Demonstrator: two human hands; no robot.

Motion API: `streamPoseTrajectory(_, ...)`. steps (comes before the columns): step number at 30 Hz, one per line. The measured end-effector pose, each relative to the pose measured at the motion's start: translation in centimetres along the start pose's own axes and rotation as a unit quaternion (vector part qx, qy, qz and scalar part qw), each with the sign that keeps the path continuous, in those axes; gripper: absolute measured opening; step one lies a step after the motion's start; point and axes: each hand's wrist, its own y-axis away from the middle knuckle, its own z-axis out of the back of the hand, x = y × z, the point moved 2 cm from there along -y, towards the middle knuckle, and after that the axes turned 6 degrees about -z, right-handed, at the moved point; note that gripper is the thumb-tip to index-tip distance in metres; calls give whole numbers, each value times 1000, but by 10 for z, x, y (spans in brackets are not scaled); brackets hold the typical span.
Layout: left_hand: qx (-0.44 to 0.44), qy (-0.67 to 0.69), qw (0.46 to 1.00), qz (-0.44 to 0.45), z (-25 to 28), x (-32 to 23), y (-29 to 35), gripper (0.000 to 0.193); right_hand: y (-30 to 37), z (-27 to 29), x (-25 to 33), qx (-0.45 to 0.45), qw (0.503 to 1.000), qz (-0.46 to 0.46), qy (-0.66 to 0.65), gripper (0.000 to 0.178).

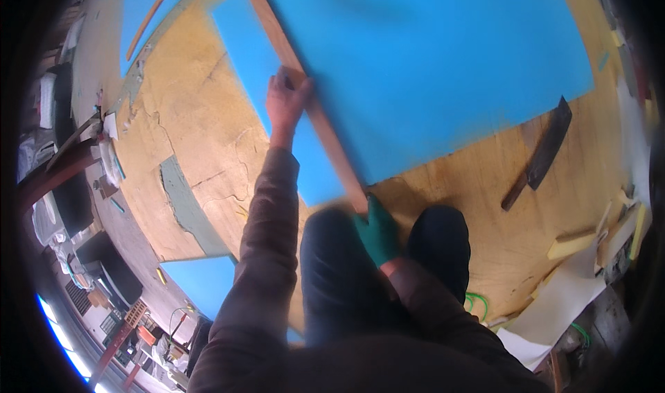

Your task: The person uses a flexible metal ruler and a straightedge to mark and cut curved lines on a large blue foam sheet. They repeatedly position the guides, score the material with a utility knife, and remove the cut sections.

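Observation:
A long wooden strip (pixel 331 143) lies slantwise over a blue foam-like sheet (pixel 450 74), with a narrower band of blue on its left side. My bare left hand (pixel 286 105) grips the strip about midway, thumb on one side and fingers curled on the other. At the strip's near end, my right hand (pixel 377 235), in a green glove, is closed around the tip; part of its fingers is hidden. To the right, a broad dark blade (pixel 551 147) with a wooden handle rests across the sheet's edge and the boards.
Worn plywood (pixel 201 116) lies under the sheet, with a grey patch (pixel 185 202) at left. My knees (pixel 440 244) are close to the right hand. Another blue piece (pixel 202 282) sits at lower left. White sheeting (pixel 554 317) and yellowish offcuts (pixel 571 244) are at lower right.

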Motion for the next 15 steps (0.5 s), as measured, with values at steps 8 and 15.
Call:
streamPoseTrajectory(8,-18,16,998,-52,3,7,-2,65,-39,117,-50,-113,986,-102,-68,62)
streamPoseTrajectory(15,108,-28,990,-81,32,-1,-13,128,-49,296,-213,-273,884,-361,113,69)
